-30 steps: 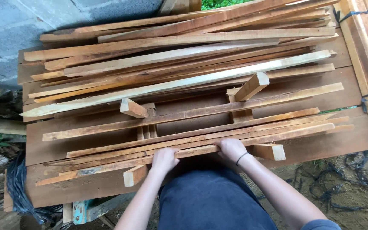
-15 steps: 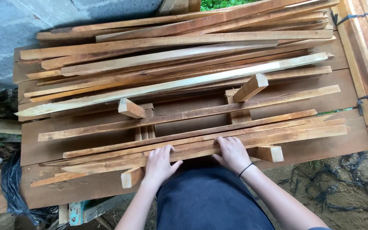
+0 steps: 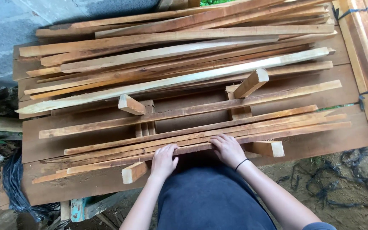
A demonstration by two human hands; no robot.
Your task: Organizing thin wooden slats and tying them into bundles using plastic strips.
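Your left hand (image 3: 163, 161) and right hand (image 3: 228, 149) stayed flat, fingers spread, on the slats (image 3: 201, 142), unchanged; bench's (image 3: 320, 145) near edge, block wall (image 3: 5, 34) behind.

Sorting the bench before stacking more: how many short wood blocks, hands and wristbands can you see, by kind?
Short wood blocks: 4, first one
Hands: 2, left hand, right hand
Wristbands: 1, black wristband
Total: 7

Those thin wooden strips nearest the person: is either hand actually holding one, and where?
Both hands rest on the nearest strips around mid-length, left hand and right hand side by side, fingers laid flat on top; no closed grasp shows.
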